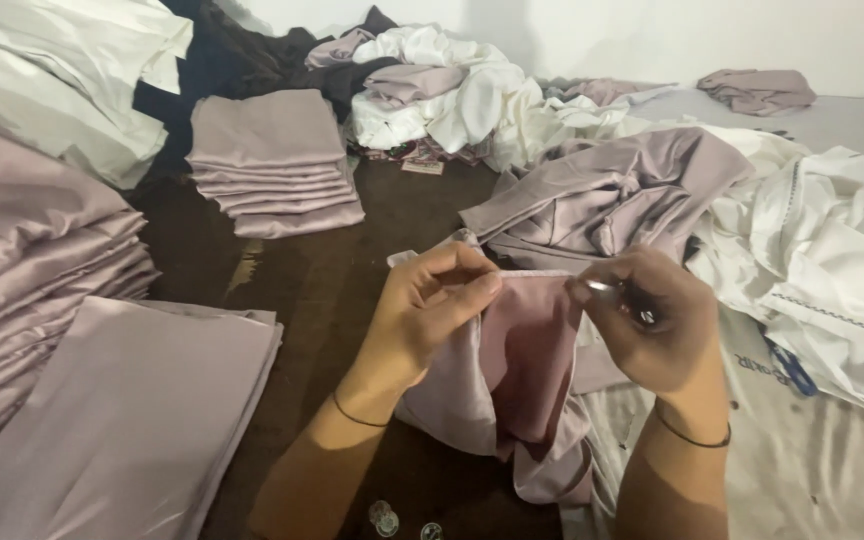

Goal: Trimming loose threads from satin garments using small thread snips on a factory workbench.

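Between the fingertips: top hem of a mauve satin piece (522, 350), pinched by left hand (422, 315), right hand (652, 325) closed narrow on a small metal tool (607, 288). Looks light, floppy, slippery, so best gripped at the stitched edge. Beyond the knuckles, folded stack (272, 160) and rumpled white linens (832, 250).

A plain mauve satin cloth (527, 370) is held, its inner face seen as a deeper dusty rose. A silvery metal tool (620, 295) is noted at the right hand (652, 320). The folded stack (274, 165) and the folded sheet (122, 420) are recorded as pale mauve, unpatterned. The heaped linen (452, 95) is white; the white cloth (832, 260) is edged with dark stitching. The floor (322, 280) is dark brown.
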